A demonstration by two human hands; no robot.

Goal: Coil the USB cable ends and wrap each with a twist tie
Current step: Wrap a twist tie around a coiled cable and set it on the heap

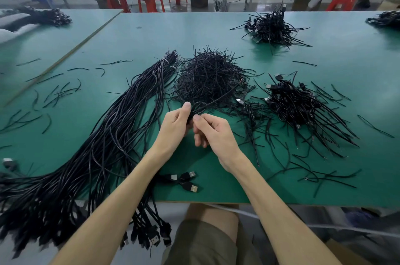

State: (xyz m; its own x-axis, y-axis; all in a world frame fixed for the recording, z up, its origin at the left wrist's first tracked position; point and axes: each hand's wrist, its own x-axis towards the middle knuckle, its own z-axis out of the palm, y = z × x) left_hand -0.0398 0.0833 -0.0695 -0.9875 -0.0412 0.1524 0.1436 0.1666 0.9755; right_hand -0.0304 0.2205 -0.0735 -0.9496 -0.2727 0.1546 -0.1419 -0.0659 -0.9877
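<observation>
Currently gripping a coiled cable end point(198, 107) between left hand point(176, 123) and right hand point(213, 132), above the desk point(151, 33) middle; cannot tell whether tied. Judged partway: noted tied cables point(303, 104) heaped toward right edge, large loose bundle point(112, 124) overhanging near-left edge.

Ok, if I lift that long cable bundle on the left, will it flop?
Likely floppy: the cable bundle curves across the table and droops over its edge. Probably heavy, with so many strands.
</observation>
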